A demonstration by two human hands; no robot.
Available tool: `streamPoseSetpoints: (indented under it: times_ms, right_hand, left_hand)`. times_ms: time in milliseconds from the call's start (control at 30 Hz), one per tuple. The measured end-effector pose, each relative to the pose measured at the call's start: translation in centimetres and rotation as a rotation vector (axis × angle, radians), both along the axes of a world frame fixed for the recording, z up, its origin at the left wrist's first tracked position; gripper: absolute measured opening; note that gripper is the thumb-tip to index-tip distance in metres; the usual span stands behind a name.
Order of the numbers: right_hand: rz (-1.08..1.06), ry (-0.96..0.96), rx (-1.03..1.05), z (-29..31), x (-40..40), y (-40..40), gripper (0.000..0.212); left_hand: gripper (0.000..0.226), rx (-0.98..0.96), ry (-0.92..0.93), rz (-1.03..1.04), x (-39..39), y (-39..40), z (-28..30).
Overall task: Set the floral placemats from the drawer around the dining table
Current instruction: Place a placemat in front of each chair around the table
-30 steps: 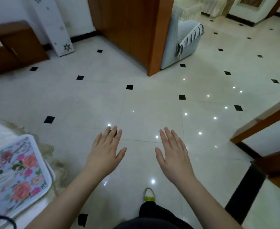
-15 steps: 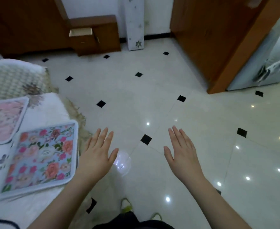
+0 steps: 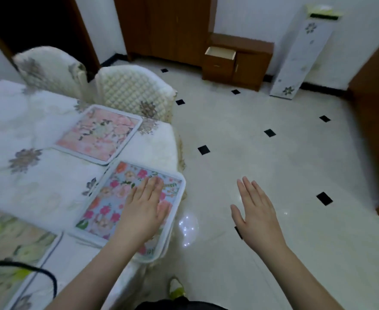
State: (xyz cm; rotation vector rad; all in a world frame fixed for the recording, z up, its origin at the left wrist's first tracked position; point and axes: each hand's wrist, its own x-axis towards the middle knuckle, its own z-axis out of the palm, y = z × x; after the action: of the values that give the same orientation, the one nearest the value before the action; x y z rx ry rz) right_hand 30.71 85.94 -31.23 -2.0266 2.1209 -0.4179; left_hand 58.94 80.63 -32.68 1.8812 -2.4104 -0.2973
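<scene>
Placemats lie on the bench (image 3: 38, 121), which fills the left half of the frame under a white cloth with grey flower prints. Nearest to you, at the bench's right corner, is the blue rectangular floral placemat with pink and orange roses and a white border (image 3: 117, 198). Your left hand (image 3: 142, 211) is above its right part, palm down, fingers straight and close together; whether it touches the mat or only hovers over it you cannot tell from this view. Just beyond this mat, toward the upper left, lies the pale pink floral placemat with a white border (image 3: 99, 134), and their corners almost meet. At the lower left edge of the frame you see a third one, the yellow-green floral placemat (image 3: 9, 245), blurred and partly cut off.

Your right hand (image 3: 256, 214) is off the bench, over the glossy white tiled floor with small black diamond insets (image 3: 262, 153), open with fingers straight and slightly spread, holding nothing.

Behind the bench stand two cream quilted chair backs (image 3: 130, 90). At the upper centre, against the wall, a low brown wooden cabinet (image 3: 246, 63) has its small drawer (image 3: 221, 54) pulled out.
</scene>
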Motion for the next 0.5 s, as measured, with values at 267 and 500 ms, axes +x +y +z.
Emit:
streamPoseSetpoints:
  times_ms: [267, 500]
  right_hand:
    - [0.262, 0.01, 0.031, -0.9, 6.9, -10.0, 0.067]
    - [0.587, 0.022, 0.114, -3.4, 12.5, -17.1, 0.074]
  left_hand:
    - [0.084, 0.07, -0.047, 0.22, 6.8, -2.2, -1.7]
    - [0.074, 0.126, -0.093, 0.473, 10.2, -2.0, -3.9]
